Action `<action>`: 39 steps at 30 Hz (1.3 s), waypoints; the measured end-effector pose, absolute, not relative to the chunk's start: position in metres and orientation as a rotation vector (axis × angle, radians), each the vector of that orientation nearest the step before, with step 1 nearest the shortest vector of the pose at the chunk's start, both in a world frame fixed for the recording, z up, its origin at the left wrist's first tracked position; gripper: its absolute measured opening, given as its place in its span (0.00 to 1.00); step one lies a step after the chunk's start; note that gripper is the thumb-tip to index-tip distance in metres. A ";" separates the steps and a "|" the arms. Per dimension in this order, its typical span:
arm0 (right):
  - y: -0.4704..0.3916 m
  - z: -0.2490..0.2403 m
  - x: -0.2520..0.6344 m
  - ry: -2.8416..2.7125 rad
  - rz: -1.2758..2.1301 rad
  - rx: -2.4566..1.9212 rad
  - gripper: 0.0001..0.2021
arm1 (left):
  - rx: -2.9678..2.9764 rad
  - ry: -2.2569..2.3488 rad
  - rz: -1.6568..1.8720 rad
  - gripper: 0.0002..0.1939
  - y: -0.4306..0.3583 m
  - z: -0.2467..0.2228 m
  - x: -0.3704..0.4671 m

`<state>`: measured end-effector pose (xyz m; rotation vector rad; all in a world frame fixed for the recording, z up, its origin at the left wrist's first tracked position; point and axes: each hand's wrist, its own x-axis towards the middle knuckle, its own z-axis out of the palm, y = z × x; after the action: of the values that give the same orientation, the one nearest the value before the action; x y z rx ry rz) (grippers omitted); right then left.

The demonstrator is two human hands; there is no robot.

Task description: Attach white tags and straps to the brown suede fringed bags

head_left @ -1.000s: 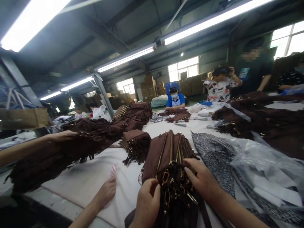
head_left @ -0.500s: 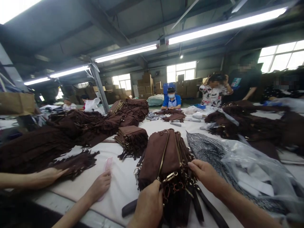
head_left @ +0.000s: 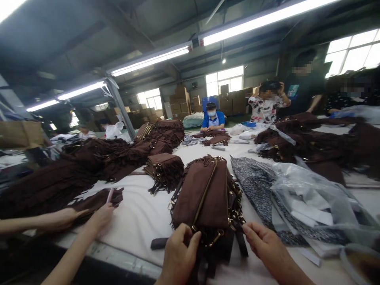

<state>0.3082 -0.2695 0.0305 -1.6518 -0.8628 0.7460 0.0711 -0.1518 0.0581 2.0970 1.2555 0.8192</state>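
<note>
A stack of brown suede fringed bags (head_left: pixel 204 194) with gold zips lies on the white table (head_left: pixel 139 221) in front of me. My left hand (head_left: pixel 178 257) grips the near end of the top bag by its gold zip and clasp. My right hand (head_left: pixel 264 245) rests just right of the stack, fingertips at the dark straps and metal clasps hanging off the near end. Dark straps (head_left: pixel 162 242) trail out to the left under the bags.
A co-worker's two hands (head_left: pixel 86 215) at the left hold a pink comb on a small fringed piece (head_left: pixel 97 198). More brown bags are piled at left (head_left: pixel 97 162) and far right (head_left: pixel 311 142). Patterned fabric (head_left: pixel 258 186) and clear plastic bags (head_left: pixel 314 202) lie right of me. People work at the far end.
The top bag has been laid flat over the stack, covering the row of zips. My hands slid nearer to me. The co-worker's hands moved left, bringing the pink comb onto the fringed piece.
</note>
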 end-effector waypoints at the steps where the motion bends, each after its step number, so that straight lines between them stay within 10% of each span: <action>1: -0.270 0.028 0.312 -0.939 0.681 -1.692 0.21 | 2.014 1.305 0.923 0.16 -0.149 0.056 0.069; 10: -0.272 0.050 0.308 -1.418 -0.169 -1.546 0.11 | 0.587 1.120 0.836 0.23 -0.115 0.065 0.083; 22: -0.233 0.122 0.266 -1.009 0.957 -1.182 0.19 | 0.886 0.689 0.683 0.17 -0.113 0.173 0.146; 39: -0.237 0.088 0.280 -0.657 1.137 -1.337 0.25 | 1.894 1.136 0.836 0.18 -0.089 0.139 0.162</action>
<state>0.2799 -0.2371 0.0883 -1.3369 -0.6566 1.1373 0.1620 -0.0891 0.1389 1.8942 1.1361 0.8357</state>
